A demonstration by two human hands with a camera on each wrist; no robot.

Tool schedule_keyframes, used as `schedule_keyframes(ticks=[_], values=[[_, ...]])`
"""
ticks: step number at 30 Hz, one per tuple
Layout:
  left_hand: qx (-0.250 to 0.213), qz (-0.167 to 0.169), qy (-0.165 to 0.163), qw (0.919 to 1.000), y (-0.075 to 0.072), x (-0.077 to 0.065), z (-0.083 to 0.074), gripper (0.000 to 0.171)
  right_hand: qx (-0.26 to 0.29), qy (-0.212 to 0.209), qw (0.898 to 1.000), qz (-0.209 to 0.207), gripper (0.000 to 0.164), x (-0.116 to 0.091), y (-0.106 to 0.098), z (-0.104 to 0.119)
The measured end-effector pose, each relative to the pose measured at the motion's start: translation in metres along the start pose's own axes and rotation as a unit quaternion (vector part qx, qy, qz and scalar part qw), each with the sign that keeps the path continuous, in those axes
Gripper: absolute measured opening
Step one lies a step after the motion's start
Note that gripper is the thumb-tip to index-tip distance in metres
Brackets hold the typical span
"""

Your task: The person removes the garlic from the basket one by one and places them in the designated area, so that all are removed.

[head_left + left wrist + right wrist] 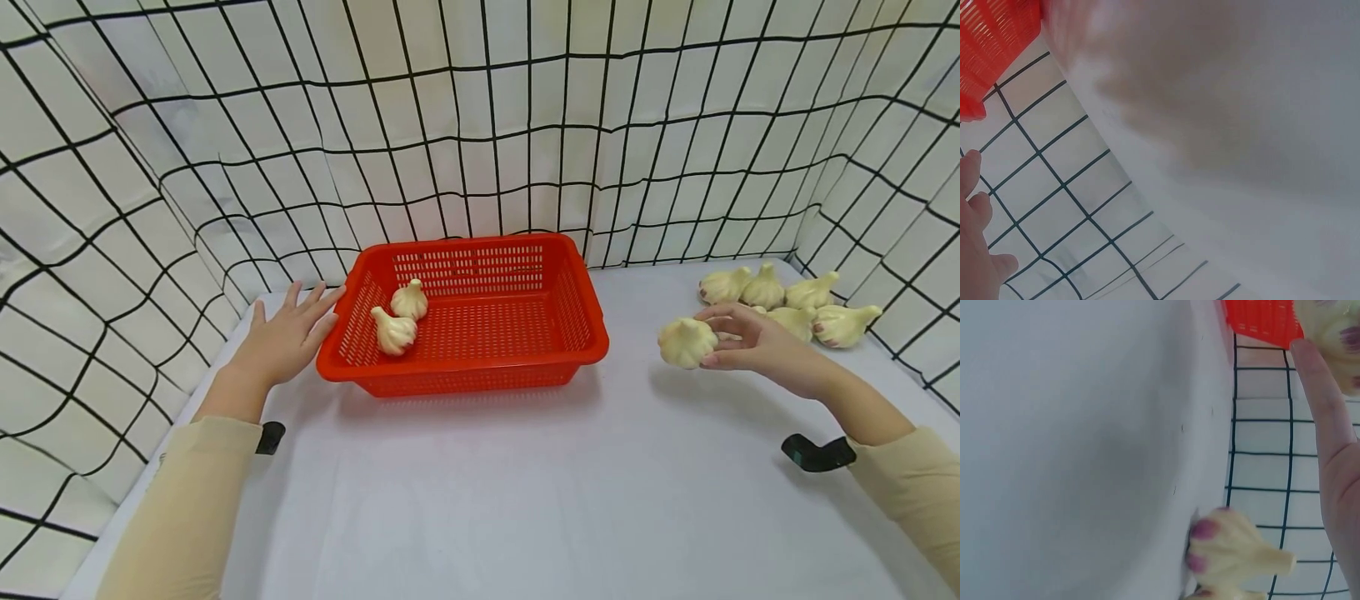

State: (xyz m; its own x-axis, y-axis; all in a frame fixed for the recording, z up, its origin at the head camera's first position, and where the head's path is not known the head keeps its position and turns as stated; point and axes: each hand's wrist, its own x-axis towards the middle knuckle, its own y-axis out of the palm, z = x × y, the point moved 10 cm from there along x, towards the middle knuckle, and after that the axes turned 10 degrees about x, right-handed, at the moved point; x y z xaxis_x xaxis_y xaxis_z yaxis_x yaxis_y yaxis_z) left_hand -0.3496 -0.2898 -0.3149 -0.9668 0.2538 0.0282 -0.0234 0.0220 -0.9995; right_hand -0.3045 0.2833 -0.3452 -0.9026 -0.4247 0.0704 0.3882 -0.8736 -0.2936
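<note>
My right hand (765, 350) pinches a garlic bulb (687, 342) between thumb and fingers, above the table to the right of the basket. In the right wrist view part of that garlic bulb (1335, 344) shows beyond a fingertip. The red plastic basket (465, 364) stands at the middle, with two garlic bulbs (395, 332) inside at its left end. My left hand (281, 337) is at the basket's left rim, fingers spread and fairly straight. Behind the right hand lie several more garlic bulbs (765, 287), some partly hidden by it.
A white table (480, 500) spreads beneath everything. Black wire grid (487, 125) backed with white sheeting rises behind and on both sides. A dark strap piece (817, 454) juts out by the right cuff, another (271, 437) by the left cuff.
</note>
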Motion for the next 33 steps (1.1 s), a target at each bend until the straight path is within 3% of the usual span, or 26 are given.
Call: schedule_keyframes(ticks=[9, 15, 25, 33], values=[[-0.002, 0.002, 0.0, 1.0, 0.0, -0.001, 0.001, 0.067, -0.007, 0.01, 1.0, 0.005, 0.047, -0.018, -0.021, -0.013], [-0.002, 0.001, 0.0, 1.0, 0.0, 0.001, 0.002, 0.067, -0.037, 0.043, 0.998, -0.002, 0.047, -0.028, -0.033, -0.023], [-0.002, 0.001, 0.0, 1.0, 0.001, 0.002, 0.003, 0.067, -0.098, 0.102, 0.99, -0.03, 0.052, -0.047, -0.063, -0.046], [-0.002, 0.003, 0.001, 1.0, 0.002, 0.0, 0.003, 0.067, -0.137, 0.122, 0.982, -0.04, 0.053, -0.06, -0.08, -0.057]])
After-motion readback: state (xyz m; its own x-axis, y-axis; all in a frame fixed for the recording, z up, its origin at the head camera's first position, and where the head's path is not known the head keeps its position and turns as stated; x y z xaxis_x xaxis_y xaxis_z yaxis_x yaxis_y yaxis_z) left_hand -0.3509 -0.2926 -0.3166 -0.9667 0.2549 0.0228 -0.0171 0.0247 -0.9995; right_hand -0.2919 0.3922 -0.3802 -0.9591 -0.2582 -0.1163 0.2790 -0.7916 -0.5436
